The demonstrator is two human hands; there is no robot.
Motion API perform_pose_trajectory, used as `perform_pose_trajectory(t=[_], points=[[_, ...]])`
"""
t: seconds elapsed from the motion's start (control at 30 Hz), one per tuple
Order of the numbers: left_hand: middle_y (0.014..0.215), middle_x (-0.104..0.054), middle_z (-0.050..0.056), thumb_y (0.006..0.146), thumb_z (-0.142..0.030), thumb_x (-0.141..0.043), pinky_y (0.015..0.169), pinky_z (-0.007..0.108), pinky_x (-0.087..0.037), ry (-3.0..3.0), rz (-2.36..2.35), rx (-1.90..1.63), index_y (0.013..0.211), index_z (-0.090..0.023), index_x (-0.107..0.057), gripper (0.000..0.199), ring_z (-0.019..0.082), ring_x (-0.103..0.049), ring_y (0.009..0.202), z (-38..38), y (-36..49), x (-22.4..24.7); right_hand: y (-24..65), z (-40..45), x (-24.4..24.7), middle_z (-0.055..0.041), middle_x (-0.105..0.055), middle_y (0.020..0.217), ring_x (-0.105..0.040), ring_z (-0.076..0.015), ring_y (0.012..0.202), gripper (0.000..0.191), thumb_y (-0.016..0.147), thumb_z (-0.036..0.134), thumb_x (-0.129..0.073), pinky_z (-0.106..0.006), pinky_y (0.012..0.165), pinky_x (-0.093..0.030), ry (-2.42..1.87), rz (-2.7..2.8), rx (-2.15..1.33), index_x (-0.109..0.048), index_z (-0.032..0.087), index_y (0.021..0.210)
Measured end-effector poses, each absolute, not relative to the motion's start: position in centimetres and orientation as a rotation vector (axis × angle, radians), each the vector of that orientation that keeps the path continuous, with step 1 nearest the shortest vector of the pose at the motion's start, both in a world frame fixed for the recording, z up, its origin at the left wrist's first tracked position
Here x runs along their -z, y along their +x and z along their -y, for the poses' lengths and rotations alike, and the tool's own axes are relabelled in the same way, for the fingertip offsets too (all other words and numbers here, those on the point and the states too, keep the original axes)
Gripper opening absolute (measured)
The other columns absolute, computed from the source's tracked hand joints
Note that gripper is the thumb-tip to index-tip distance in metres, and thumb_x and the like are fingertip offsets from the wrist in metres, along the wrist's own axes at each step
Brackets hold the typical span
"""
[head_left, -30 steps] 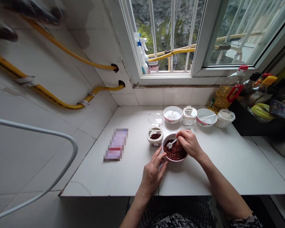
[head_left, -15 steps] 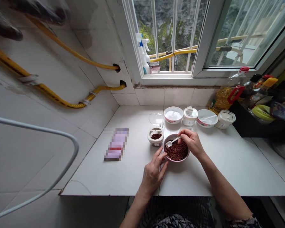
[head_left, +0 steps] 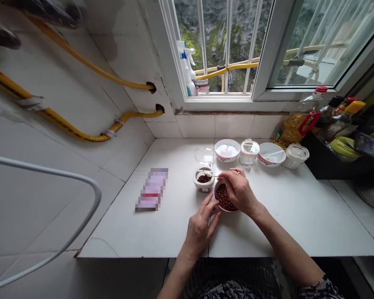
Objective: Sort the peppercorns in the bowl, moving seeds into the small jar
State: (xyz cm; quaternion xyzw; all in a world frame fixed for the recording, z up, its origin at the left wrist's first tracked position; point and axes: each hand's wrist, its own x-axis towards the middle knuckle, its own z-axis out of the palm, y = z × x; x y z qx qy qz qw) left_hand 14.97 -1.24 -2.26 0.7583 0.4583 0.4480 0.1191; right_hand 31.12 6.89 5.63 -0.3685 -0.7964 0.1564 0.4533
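Observation:
My right hand [head_left: 240, 189] pinches the handle of a small white spoon [head_left: 210, 173], whose far end lies over the mouth of a small white jar [head_left: 198, 185]. Dark red-brown grains, like Sichuan peppercorns, partly fill the jar. Right beside it stands a bowl [head_left: 229, 211] holding many more of these grains [head_left: 224, 197]; my right hand hides its right side. With fingers against the bowl's left rim, my left hand [head_left: 202, 224] steadies it on the counter. Behind the jar, its clear lid [head_left: 205, 156] is raised.
Along the back stand a bowl of white powder [head_left: 227, 160], a lidded white jar [head_left: 249, 153], a bowl with a white spoon [head_left: 271, 161] and another lidded jar [head_left: 295, 157]. An oil bottle [head_left: 294, 124] is at right. A blurred purple packet [head_left: 151, 189] lies left on the white counter [head_left: 174, 232].
My right hand has moved left and turned, carrying the spoon from over the bowl to over the jar. The left hand stays at the bowl's rim.

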Motion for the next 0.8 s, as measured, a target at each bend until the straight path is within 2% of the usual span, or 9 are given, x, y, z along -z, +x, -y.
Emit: perform_pose_trajectory(t=[0.1, 0.2, 0.37, 0.6, 0.67, 0.8], points=[[0.145, -0.055, 0.017, 0.102, -0.020, -0.049, 0.080, 0.028, -0.065, 2.212, -1.332, -1.316, 0.129, -0.023, -0.051, 0.028, 0.016, -0.076, 0.089, 1.3, 15.0, 2.2, 31.7, -6.9, -5.8, -0.0055, -0.076, 0.087, -0.068, -0.0226, 0.082, 0.021, 0.097, 0.018, -0.043, -0.044, 0.097, -0.045, -0.949, 1.912, -0.394, -0.063, 0.024, 0.097], [0.145, -0.055, 0.017, 0.102, -0.019, -0.049, 0.081, 0.029, -0.064, 2.209, -1.329, -1.318, 0.129, -0.023, -0.051, 0.028, 0.016, -0.076, 0.090, 1.3, 15.0, 2.2, 33.1, -6.9, -6.1, -0.0041, -0.075, 0.078, -0.067, -0.0241, 0.085, 0.016, 0.096, 0.021, -0.047, -0.041, 0.090, -0.048, -1.047, 1.781, -0.488, -0.063, 0.024, 0.094], [0.143, -0.056, 0.017, 0.102, -0.019, -0.050, 0.080, 0.027, -0.064, 2.212, -1.326, -1.319, 0.128, -0.022, -0.052, 0.027, 0.015, -0.076, 0.087, 1.2, 15.0, 2.1, 35.0, -7.5, -5.8, 0.0006, -0.066, 0.059, -0.062, -0.0219, 0.073, 0.018, 0.087, 0.017, -0.048, -0.038, 0.085, -0.046, -1.109, 1.855, -0.619, -0.061, 0.024, 0.077], [0.143, -0.057, 0.017, 0.102, -0.019, -0.050, 0.078, 0.027, -0.064, 2.234, -1.333, -1.349, 0.129, -0.022, -0.052, 0.028, 0.016, -0.076, 0.089, 1.2, 15.1, 2.3, 34.2, -7.8, -4.8, 0.0000, -0.063, 0.059, -0.060, -0.0219, 0.078, 0.018, 0.082, 0.015, -0.047, -0.036, 0.085, -0.045, -1.130, 2.012, -0.713, -0.060, 0.023, 0.072], [0.143, -0.057, 0.017, 0.102, -0.019, -0.050, 0.078, 0.027, -0.064, 2.237, -1.329, -1.349, 0.129, -0.022, -0.051, 0.028, 0.016, -0.076, 0.089, 1.1, 15.1, 2.3, 34.1, -7.8, -4.9, 0.0009, -0.063, 0.058, -0.060, -0.0202, 0.072, 0.018, 0.082, 0.016, -0.046, -0.035, 0.083, -0.045, -1.131, 1.959, -0.775, -0.059, 0.023, 0.072], [0.142, -0.057, 0.017, 0.102, -0.019, -0.050, 0.078, 0.027, -0.064, 2.230, -1.316, -1.356, 0.129, -0.022, -0.051, 0.027, 0.015, -0.076, 0.088, 1.1, 15.1, 2.2, 34.3, -7.7, -5.3, 0.0031, -0.061, 0.055, -0.056, -0.0159, 0.056, 0.015, 0.081, 0.018, -0.045, -0.030, 0.067, -0.046, -1.134, 1.788, -1.010, -0.058, 0.022, 0.073]])
